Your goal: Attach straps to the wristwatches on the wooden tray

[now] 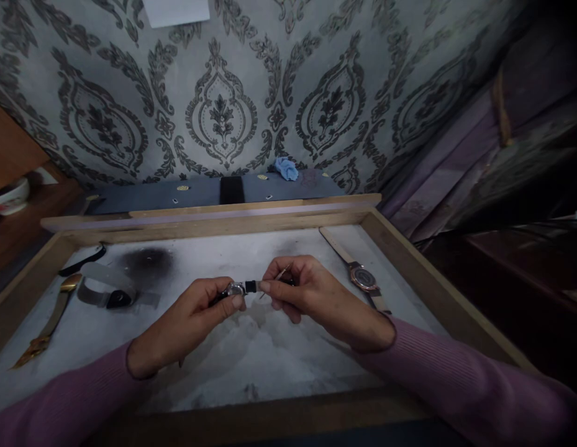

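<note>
Nearest, across the bottom of the frame, runs the front edge of a wooden tray (269,413). Two purple sleeves (437,360) reach in from the lower corners. At centre, the left hand (192,307) pinches a small watch (235,290) by its round case, between thumb and fingers. The right hand (307,292), closed narrowly, holds a thin tool (283,272) slantwise beside a short dark strap (251,286), whose far end meets the fingertips. The work looks partway: strap and case lie in line, but whether they are joined is too small to tell.

Other watches lie apart from the hands: a gold one (58,320) and a grey one (118,299) at left, a rose-gold one (361,277) at right; how finished these are, I cannot tell. A black band (83,261) lies behind the left pair. Beyond the tray, a blue cloth (287,168) sits before the patterned wall (223,81).
</note>
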### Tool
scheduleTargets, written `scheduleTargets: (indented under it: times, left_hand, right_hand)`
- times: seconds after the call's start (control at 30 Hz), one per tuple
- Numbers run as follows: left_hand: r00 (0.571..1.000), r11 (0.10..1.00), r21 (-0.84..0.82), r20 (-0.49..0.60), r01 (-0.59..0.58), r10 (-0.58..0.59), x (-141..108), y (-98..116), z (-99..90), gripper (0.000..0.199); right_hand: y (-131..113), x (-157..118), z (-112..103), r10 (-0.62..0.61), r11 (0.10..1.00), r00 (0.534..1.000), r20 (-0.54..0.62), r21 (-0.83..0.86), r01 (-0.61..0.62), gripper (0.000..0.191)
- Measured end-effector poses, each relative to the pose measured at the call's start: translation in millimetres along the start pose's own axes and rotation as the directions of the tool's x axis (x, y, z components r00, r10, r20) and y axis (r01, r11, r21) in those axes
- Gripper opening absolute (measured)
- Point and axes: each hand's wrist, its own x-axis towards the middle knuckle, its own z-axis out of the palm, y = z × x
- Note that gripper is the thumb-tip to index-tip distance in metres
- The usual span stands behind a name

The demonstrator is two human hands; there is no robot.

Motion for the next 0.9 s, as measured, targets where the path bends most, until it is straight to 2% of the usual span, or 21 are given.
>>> scheduleTargets:
  times: [0.9]
  left_hand:
    - [1.0,1.0,0.002,0.025,-0.003,0.003,1.7,-1.8,1.7,0.03]
  right_hand:
    - [1.4,0.9,-3.6,-0.046,0.992,0.998,0.036,-0.119,0.05,0.02]
